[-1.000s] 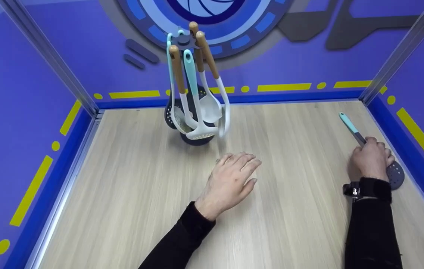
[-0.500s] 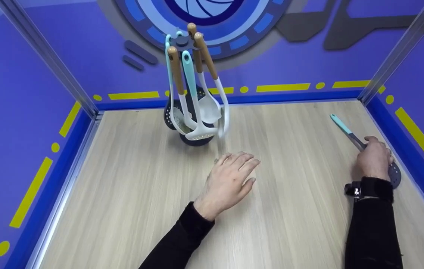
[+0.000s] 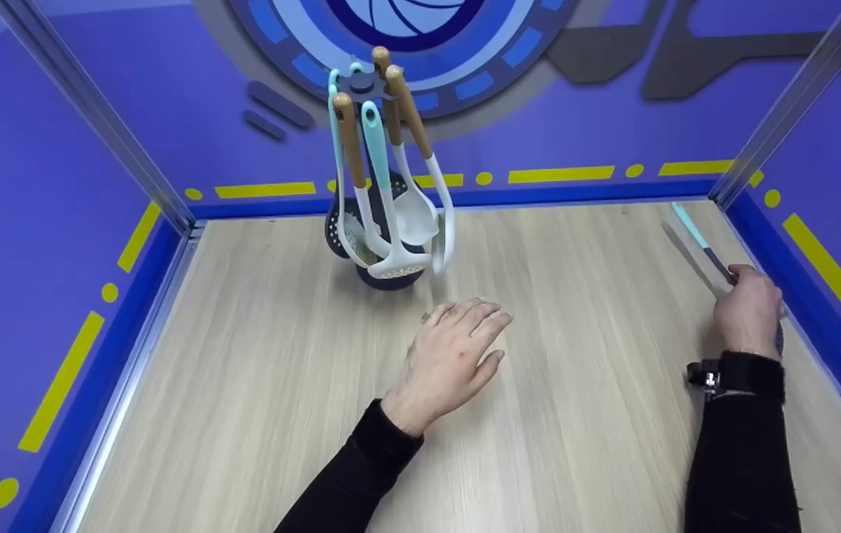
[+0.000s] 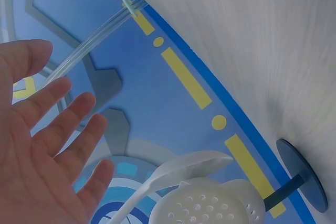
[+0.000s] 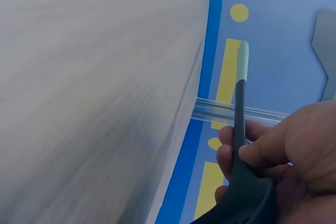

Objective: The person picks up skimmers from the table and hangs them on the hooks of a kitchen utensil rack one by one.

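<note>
At the right side of the table, my right hand [image 3: 750, 311] pinches a skimmer by its dark shaft, near the head. The skimmer's teal handle [image 3: 689, 224] points to the back wall, raised off the wood, with its shadow to the left. Most of its perforated head is hidden behind the hand. The right wrist view shows thumb and fingers around the skimmer [image 5: 240, 108]. Near the table's middle, my left hand [image 3: 446, 363] has its fingers extended and spread, palm down. It holds nothing; the left wrist view shows the bare palm [image 4: 31, 145].
A dark rotating-style rack [image 3: 361, 83] on a round base [image 3: 391, 281] stands at the back, just beyond the left hand. Several utensils hang from it, including a white ladle [image 3: 416, 215] and a teal-handled masher [image 3: 398, 260]. Blue printed walls [image 3: 554, 133] enclose the wooden table [image 3: 576, 385].
The skimmer has gone from lying flat to being lifted, its handle end swinging up and back. My right hand has shifted slightly right. The left hand stays nearly still.
</note>
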Motion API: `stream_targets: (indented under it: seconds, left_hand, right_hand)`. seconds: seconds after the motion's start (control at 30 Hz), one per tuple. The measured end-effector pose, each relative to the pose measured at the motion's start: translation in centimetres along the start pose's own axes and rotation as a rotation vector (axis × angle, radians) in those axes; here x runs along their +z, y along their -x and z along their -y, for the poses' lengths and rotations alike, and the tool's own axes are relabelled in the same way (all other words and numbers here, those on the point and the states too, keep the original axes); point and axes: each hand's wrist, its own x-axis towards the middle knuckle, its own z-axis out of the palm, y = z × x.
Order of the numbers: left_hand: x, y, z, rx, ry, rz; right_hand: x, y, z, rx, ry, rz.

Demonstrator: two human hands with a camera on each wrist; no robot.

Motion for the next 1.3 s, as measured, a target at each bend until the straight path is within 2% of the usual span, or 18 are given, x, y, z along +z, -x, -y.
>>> stream_targets:
  seconds: [0.17,0.8,1.07,1.3]
  left_hand:
    - [-0.2,-0.1,0.2,-0.005,0.013,-0.008]
    - [-1.3,-0.1,1.3,-0.043,0.027,-0.028]
    - [-1.7,-0.1,1.9,-0.06,0.001,-0.02]
    - [-2.0,-0.1,2.4,-0.078,0.024,-0.055]
  right_hand:
    - [-0.2,0.1,0.5,-0.032,-0.029,-0.036]
    - [-0.9,0.6,3.7,-0.12,-0.12,-0.028]
    - [-0.8,1.4,5.7,-0.181,-0.16,-0.068]
    - [-1.0,2.2,7.3,-0.223,-0.173,-0.081]
